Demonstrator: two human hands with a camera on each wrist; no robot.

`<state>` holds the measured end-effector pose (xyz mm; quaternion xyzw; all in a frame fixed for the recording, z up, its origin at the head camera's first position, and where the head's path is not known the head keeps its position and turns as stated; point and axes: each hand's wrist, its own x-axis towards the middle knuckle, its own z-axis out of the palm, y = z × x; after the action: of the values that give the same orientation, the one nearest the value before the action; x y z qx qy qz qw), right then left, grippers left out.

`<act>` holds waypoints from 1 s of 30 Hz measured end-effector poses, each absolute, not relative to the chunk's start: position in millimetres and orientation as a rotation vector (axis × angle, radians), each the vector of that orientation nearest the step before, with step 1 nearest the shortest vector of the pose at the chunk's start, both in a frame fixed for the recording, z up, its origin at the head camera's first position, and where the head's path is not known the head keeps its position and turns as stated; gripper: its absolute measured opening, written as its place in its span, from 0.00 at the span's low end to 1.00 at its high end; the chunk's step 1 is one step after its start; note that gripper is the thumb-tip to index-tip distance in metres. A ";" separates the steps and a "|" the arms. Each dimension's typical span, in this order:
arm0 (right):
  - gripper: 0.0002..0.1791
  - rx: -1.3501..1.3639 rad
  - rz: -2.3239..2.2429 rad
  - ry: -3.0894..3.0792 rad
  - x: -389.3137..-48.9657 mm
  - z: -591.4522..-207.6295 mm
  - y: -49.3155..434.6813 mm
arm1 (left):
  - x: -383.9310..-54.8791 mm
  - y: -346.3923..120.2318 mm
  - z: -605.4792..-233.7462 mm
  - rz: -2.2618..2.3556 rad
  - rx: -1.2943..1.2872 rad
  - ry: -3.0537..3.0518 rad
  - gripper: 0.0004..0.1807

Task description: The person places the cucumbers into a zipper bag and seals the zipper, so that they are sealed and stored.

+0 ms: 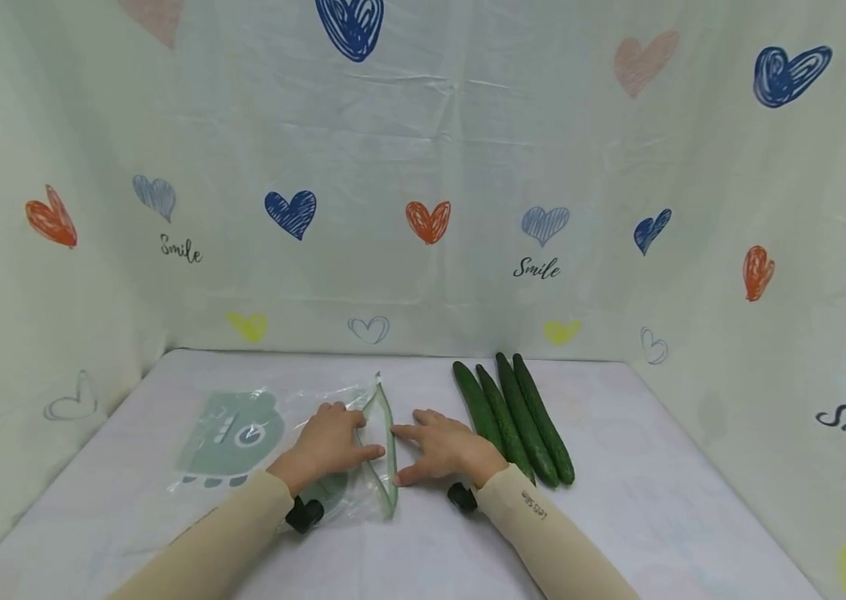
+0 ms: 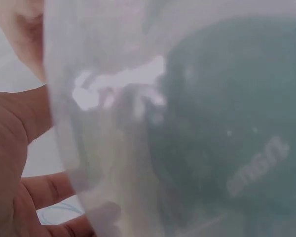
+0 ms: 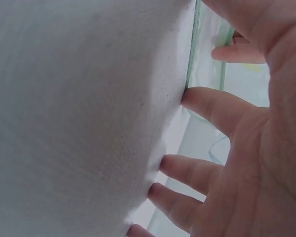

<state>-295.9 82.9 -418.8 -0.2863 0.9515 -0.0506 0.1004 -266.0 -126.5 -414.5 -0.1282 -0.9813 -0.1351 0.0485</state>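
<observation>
A clear zip bag [image 1: 295, 492] with a green-edged mouth and a green cartoon print lies on the left half of the table. Its mouth is parted, with two green strips [image 1: 392, 450] standing apart. My left hand [image 1: 328, 446] lies over the bag by the mouth, thumb reaching across the gap; in the left wrist view the film hides part of its fingers. My right hand [image 1: 445, 450] rests spread on the table, fingertips [image 3: 190, 96] touching the near strip's edge. Several cucumbers [image 1: 535, 421] lie side by side just beyond the right hand.
The white-covered table [image 1: 655, 517] is enclosed by a pale curtain [image 1: 392, 133] printed with hearts and "Smile". Black wrist devices [image 1: 305, 515] sit under both wrists.
</observation>
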 end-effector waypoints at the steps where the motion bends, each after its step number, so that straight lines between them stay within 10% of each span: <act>1: 0.45 -0.848 -0.146 2.814 -295.9 -418.7 82.6 | -266.4 -126.5 -414.5 -0.413 -0.391 -2.999 0.32; 30: 0.45 -0.832 -0.148 2.794 -297.2 -418.4 81.8 | -270.8 -123.5 -407.1 -1.588 -0.216 -2.752 0.31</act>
<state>-297.2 81.8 -418.4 -0.2833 0.9512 -0.0505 0.1112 -270.8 -123.5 -407.1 -0.0678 -0.8639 -0.4986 -0.0213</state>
